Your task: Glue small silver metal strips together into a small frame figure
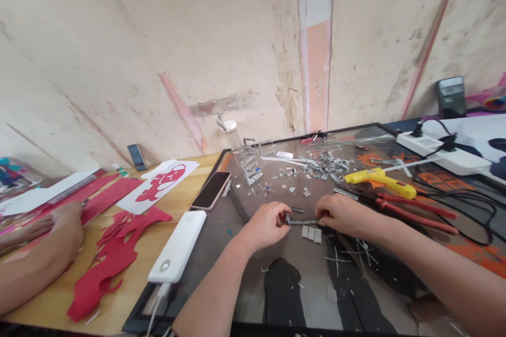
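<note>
Red-handled pliers [421, 214] and a yellow glue gun [379, 180] lie near the right hand [343, 214], with grey scraps [331, 163] and a phone [212, 190] beyond the left hand [267, 226]. Both hands pinch a thin, straight grey strip [303, 221] between them, just behind a ridged grey piece [312, 234]. The tabletop [314, 284] is dark and glossy, the wall [237, 37] behind stained
</note>
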A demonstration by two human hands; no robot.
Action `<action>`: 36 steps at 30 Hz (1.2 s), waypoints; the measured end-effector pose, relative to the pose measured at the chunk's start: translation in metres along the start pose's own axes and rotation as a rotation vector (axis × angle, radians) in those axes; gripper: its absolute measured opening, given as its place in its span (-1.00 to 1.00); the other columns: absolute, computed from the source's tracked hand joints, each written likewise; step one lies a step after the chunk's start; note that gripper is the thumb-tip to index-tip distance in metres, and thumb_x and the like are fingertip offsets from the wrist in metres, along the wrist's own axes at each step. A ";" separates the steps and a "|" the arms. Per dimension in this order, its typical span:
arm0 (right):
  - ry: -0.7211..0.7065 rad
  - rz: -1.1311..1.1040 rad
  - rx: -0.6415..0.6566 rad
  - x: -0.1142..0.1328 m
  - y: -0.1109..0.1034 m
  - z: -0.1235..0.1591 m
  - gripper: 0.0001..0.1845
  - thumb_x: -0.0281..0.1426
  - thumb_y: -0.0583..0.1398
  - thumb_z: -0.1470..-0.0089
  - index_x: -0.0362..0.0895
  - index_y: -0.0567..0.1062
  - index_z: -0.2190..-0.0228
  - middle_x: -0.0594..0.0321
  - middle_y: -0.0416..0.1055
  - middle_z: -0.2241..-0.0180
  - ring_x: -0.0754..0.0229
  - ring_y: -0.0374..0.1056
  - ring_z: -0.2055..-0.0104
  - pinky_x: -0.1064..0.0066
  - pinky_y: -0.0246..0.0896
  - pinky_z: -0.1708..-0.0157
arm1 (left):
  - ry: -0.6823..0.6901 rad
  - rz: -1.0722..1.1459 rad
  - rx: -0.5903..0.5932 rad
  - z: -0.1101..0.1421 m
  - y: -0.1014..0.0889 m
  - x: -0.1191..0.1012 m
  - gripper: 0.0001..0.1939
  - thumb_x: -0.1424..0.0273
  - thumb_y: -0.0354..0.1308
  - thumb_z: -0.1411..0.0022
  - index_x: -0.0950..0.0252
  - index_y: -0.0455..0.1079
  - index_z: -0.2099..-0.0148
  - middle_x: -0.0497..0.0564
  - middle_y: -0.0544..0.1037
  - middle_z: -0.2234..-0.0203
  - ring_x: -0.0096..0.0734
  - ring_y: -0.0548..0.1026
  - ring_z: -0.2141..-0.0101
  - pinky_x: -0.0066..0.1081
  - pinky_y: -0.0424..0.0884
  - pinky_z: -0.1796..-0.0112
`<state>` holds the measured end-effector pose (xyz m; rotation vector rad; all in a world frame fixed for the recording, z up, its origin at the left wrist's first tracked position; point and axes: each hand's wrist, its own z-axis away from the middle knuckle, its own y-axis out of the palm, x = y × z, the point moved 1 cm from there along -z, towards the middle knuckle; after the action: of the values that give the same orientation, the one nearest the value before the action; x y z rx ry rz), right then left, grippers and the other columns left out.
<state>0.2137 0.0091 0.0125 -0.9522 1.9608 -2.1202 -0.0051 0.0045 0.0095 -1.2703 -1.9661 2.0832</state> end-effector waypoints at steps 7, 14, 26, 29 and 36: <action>0.007 0.008 0.006 0.002 0.000 0.000 -0.86 -0.48 0.15 0.13 -0.10 0.53 0.51 0.24 0.49 0.49 0.19 0.35 0.42 0.45 0.12 0.41 | -0.020 0.040 0.005 0.001 0.000 0.001 -0.65 0.51 0.11 0.00 0.29 0.42 0.10 -0.04 0.50 0.40 -0.45 0.42 0.44 -0.47 0.36 0.34; 0.012 0.014 -0.006 0.001 0.001 0.000 -0.87 -0.48 0.15 0.14 -0.11 0.52 0.52 0.23 0.49 0.49 0.18 0.35 0.42 0.45 0.11 0.41 | 0.006 0.023 -0.013 0.001 0.000 0.002 -0.63 0.53 0.10 0.03 0.29 0.42 0.10 -0.03 0.44 0.34 -0.50 0.40 0.47 -0.47 0.35 0.33; 0.004 0.016 0.000 0.000 0.002 -0.001 -0.86 -0.47 0.14 0.14 -0.10 0.51 0.51 0.23 0.49 0.48 0.18 0.35 0.41 0.45 0.11 0.39 | -0.006 0.017 -0.004 0.001 0.001 0.003 -0.74 0.52 0.09 -0.01 0.32 0.44 0.19 -0.03 0.43 0.40 -0.47 0.39 0.45 -0.47 0.32 0.36; 0.008 0.012 0.004 0.000 0.003 -0.001 -0.86 -0.48 0.13 0.14 -0.11 0.51 0.51 0.23 0.49 0.48 0.19 0.35 0.41 0.45 0.11 0.40 | -0.010 0.013 -0.003 0.000 0.000 0.002 -0.75 0.53 0.09 -0.01 0.33 0.44 0.21 -0.04 0.42 0.42 -0.48 0.39 0.45 -0.48 0.31 0.37; 0.011 0.012 0.015 0.001 0.002 0.000 -0.88 -0.47 0.14 0.12 -0.12 0.51 0.51 0.23 0.49 0.48 0.18 0.35 0.41 0.45 0.11 0.39 | -0.014 0.021 -0.014 -0.001 0.002 0.003 -0.75 0.54 0.10 0.01 0.33 0.45 0.22 -0.04 0.43 0.42 -0.48 0.38 0.46 -0.48 0.31 0.37</action>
<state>0.2119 0.0087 0.0111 -0.9260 1.9475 -2.1359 -0.0055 0.0070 0.0061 -1.2883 -1.9848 2.0980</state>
